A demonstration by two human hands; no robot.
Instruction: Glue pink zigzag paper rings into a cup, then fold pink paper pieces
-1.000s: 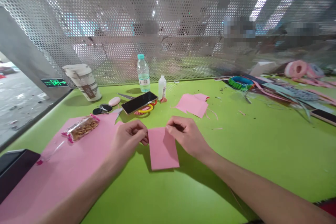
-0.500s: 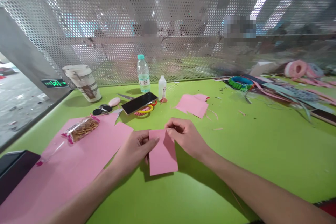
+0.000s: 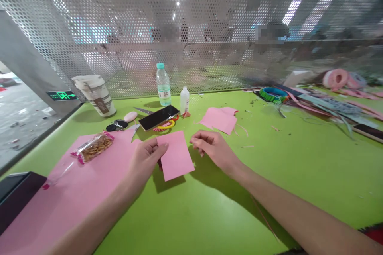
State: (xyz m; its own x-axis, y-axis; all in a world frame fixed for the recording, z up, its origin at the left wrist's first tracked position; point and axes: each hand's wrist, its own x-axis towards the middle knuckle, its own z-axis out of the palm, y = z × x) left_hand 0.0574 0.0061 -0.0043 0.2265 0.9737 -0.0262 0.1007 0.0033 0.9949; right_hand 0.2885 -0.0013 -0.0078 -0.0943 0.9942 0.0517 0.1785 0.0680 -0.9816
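Note:
My left hand [image 3: 146, 158] grips the left edge of a rectangular piece of pink paper [image 3: 176, 155], thumb on top and fingers hidden beneath it. The paper is tilted and lies just above the green tabletop [image 3: 239, 191]. My right hand [image 3: 212, 147] is to the right of the paper, apart from it, its fingers loosely curled around nothing. Behind my left wrist lies a large pink sheet [image 3: 72, 195], with a clear bag of brown nuts [image 3: 93, 148] on it.
Nearby stand a black smartphone [image 3: 158, 117], scissors [image 3: 143, 110], a water bottle [image 3: 163, 83], a small white bottle [image 3: 184, 100] and a paper cup [image 3: 95, 95]. A cut pink paper piece [image 3: 218, 120] lies ahead. Coloured strips [image 3: 329, 107] cover the far right, before a perforated metal screen [image 3: 179, 20].
My right hand has let go of the pink paper and drawn slightly right. My left hand now holds the paper alone, and the paper has swung left and tilted.

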